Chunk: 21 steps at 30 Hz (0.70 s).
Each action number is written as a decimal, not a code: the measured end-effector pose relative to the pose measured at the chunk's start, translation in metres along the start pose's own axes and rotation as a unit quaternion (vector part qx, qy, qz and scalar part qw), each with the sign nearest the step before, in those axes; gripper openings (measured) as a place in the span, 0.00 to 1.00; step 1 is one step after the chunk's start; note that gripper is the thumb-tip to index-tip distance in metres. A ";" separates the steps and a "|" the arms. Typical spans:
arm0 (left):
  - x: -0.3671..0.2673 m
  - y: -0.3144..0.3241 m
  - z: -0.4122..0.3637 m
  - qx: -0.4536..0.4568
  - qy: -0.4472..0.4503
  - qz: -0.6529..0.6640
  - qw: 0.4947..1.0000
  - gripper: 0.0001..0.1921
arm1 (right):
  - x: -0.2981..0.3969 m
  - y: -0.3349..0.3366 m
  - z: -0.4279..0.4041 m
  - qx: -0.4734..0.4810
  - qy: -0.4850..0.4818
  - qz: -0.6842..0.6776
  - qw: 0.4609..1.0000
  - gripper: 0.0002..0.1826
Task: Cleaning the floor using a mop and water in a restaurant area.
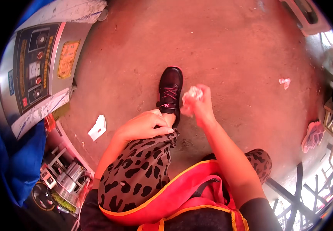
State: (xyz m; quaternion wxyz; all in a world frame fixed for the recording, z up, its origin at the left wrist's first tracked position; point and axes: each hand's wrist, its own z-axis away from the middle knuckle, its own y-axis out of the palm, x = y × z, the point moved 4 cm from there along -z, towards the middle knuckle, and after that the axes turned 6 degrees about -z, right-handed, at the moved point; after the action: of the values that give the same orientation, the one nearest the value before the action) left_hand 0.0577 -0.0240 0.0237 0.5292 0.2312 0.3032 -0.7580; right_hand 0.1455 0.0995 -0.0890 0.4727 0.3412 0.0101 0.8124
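Observation:
My left hand (147, 124) rests at the ankle above a black shoe (170, 89) with pink laces, its thumb on the hem of the spotted trouser leg (143, 170). My right hand (201, 104) is closed around a crumpled whitish wad (194, 93), perhaps tissue or cloth, just right of the shoe; it is somewhat blurred. A red apron (160, 208) with yellow trim lies over my lap. My other foot is hidden.
A metal machine with a control panel (35, 66) stands at the left, near blue fabric (25, 164). A white paper piece (98, 128), a crumpled scrap (284, 83) and another shoe (313, 136) lie on the reddish floor (230, 52). Metal bars (296, 196) cross at lower right.

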 end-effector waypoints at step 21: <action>0.005 0.000 -0.028 -0.053 0.084 0.083 0.992 0.16 | 0.027 0.048 -0.072 0.069 -0.350 0.312 0.880 0.03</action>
State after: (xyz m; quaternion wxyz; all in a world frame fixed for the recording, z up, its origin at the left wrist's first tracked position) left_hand 0.0573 -0.0074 0.0000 0.5741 0.2899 0.3667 -0.6723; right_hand 0.0598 0.1158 -0.1135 0.1424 0.6209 -0.2070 0.7425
